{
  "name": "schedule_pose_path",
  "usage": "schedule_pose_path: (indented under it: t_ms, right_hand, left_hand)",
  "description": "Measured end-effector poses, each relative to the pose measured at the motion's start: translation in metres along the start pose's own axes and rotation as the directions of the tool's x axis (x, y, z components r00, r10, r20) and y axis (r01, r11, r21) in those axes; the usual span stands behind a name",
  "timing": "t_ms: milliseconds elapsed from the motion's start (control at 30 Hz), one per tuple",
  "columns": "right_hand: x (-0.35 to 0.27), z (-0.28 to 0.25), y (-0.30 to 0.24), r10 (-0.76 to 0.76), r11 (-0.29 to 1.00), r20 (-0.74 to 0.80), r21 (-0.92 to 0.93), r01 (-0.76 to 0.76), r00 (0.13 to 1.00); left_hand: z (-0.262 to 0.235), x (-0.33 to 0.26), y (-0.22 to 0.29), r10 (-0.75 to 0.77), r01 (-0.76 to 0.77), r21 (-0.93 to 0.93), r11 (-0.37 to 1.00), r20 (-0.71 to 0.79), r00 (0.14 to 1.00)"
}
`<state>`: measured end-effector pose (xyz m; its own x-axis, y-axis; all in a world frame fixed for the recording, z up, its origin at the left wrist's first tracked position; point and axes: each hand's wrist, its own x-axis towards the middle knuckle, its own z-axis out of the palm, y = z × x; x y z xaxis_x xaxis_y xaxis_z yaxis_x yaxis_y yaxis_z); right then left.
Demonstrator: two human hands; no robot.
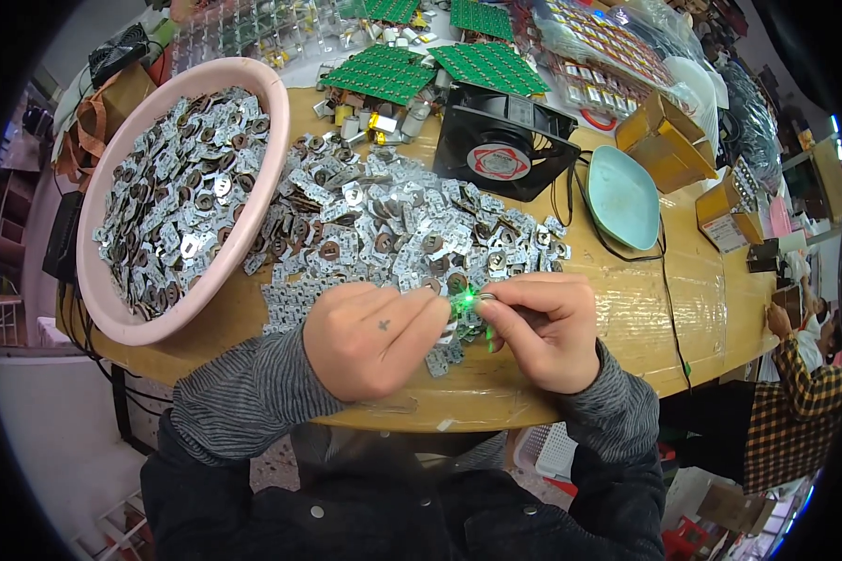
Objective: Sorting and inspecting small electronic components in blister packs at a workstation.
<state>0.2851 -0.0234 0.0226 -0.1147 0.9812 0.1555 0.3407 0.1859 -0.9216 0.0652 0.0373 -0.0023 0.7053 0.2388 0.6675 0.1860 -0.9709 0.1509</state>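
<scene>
My left hand point(374, 338) is closed, its fingertips pinching a small circuit board point(458, 304) with a bright green light glowing on it. From the other side, my right hand point(547, 329) pinches a small silvery piece point(486, 296) between thumb and forefinger, right against the lit spot. Glare and fingers hide its exact shape and most of the board. Beneath and beyond both hands spreads a heap of small pale circuit boards point(374, 224), many bearing brown round discs. More of the same fill a large pink basin point(276, 122) on the left.
Behind the heap stands a black fan point(500, 140); a pale green dish point(624, 198) lies to its right, with a black cable point(669, 309) trailing toward the front. Green circuit panels point(381, 74) and yellow cardboard boxes point(664, 145) line the back. Another person's checked sleeve point(805, 383) shows far right.
</scene>
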Motion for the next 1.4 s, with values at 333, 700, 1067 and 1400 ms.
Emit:
schedule_pose_path:
  t_ms: [333,700,1067,1400]
  right_hand:
    - [0.004,0.004,0.003,0.05,0.993,-0.098,0.109,-0.039,0.994]
    - [0.007,-0.006,0.003,-0.444,0.855,0.197,-0.198,0.479,0.874]
    - [0.003,-0.005,0.0,-0.485,0.832,0.105,-0.251,0.495,0.868]
    - [0.005,-0.009,0.004,-0.5,0.825,0.089,-0.253,0.505,0.862]
  left_hand:
    - [-0.003,0.002,0.0,-0.004,0.005,-0.006,1.0,0.035,0.999]
    - [0.003,-0.006,-0.003,-0.051,0.058,-0.278,0.959,0.031,0.998]
    - [-0.002,-0.001,-0.004,-0.098,0.135,-0.372,0.918,0.116,0.988]
    - [-0.007,0.001,-0.002,-0.226,0.232,-0.432,0.872,0.068,0.972]
